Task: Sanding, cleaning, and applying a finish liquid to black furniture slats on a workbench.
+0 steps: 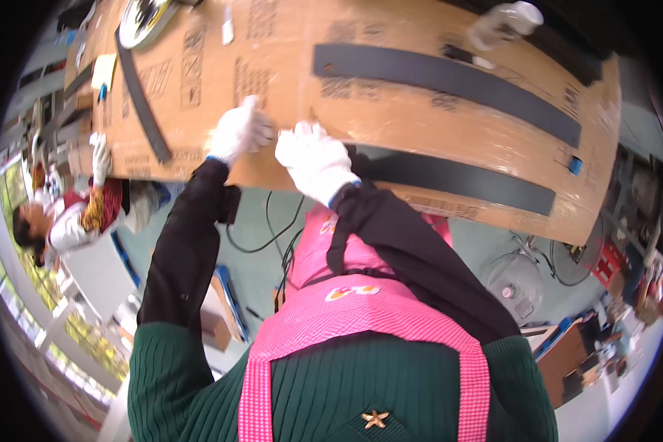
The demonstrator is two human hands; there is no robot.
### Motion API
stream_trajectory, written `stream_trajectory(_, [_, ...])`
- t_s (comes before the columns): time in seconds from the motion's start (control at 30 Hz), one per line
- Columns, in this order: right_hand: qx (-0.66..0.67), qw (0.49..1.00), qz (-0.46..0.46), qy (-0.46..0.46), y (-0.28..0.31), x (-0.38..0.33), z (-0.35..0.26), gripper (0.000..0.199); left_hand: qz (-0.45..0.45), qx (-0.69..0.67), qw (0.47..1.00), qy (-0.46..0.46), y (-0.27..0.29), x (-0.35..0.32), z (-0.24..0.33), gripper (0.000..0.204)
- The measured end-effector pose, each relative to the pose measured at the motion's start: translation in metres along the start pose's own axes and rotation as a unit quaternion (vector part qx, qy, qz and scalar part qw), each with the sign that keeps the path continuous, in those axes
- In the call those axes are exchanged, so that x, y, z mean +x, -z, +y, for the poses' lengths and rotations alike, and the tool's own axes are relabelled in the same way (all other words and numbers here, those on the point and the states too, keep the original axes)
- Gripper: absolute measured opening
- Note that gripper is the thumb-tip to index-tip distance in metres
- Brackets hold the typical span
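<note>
Both my hands wear white knit gloves over the cardboard-covered table (287, 81). My left hand (239, 134) has its fingers curled in and its thumb raised; whether anything is in it is hidden. Just to the right, my right hand (315, 160) has its fingers bent together, and what they pinch, if anything, is too small to make out. A flat black strip (457, 177) lies along the near edge, its left end beside my right hand. Farther back rests a wider dark grey strip (449, 82), roughly parallel to it.
Another dark strip (141, 99) lies at the left. A roll of tape (141, 22), a yellow note (104, 71), a clear bottle (504, 26) and a small blue piece (575, 165) are on the cardboard. At far left is another person (70, 214). Black cables (272, 228) hang below the table.
</note>
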State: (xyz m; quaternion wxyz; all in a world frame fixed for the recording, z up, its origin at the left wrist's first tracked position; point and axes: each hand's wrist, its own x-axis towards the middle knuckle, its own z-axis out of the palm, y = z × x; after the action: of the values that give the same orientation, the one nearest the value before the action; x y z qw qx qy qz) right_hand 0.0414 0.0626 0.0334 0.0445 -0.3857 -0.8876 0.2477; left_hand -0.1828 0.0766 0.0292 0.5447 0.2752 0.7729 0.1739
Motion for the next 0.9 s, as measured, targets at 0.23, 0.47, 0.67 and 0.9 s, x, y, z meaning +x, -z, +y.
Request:
stream_trajectory(0.23, [-0.150,0.945,0.179,-0.229,0.078,-0.205,0.198,0.009,0.125,0.022,0.898,-0.421,-0.076,-0.043,0.137,0.045])
stream_trajectory(0.47, [-0.118,0.743,0.209,-0.625,0.119,-0.385,0.342,0.037,0.136,0.071,0.809,-0.568,-0.279,0.024,0.248,0.105])
stream_trajectory(0.67, [-0.153,0.689,0.296,-0.643,0.099,-0.404,0.378,0.042,0.051,-0.096,0.846,-0.521,-0.344,0.042,0.279,0.056])
stream_trajectory(0.9, [-0.059,0.619,0.330,-0.710,0.111,-0.394,0.358,0.049,-0.064,0.270,0.755,-0.594,-0.357,-0.073,0.229,0.050])
